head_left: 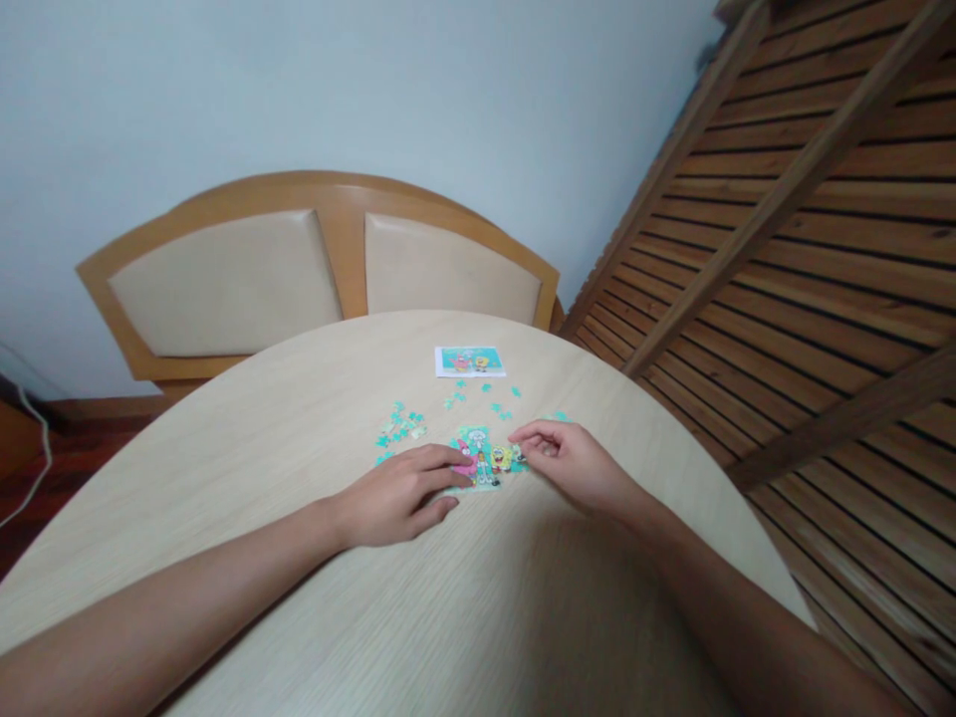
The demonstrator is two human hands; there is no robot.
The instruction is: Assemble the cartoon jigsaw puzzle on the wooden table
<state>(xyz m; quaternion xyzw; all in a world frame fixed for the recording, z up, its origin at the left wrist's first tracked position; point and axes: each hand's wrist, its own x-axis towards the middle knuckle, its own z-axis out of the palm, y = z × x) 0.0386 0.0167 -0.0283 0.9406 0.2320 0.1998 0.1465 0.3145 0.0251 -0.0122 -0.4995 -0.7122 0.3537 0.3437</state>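
A partly joined cartoon jigsaw puzzle (pixel 483 472) lies on the table, showing a pink, a yellow and a pale green figure. My left hand (pixel 403 490) rests flat at its left side, fingers stretched out and fingertips over the pink figure. At the right edge of the puzzle, my right hand (pixel 572 460) has its thumb and index finger bent close together. Whatever lies between those fingertips is too small and partly hidden to make out. Loose turquoise puzzle pieces (pixel 399 426) are heaped beyond my left hand.
Beyond the puzzle lies a picture card (pixel 470 361) with the same cartoon figures. Several scattered pieces (pixel 498 408) sit between card and puzzle. The round wooden table (pixel 299 607) has a padded chair back (pixel 329 269) behind it. Wooden slats (pixel 784 229) rise at the right.
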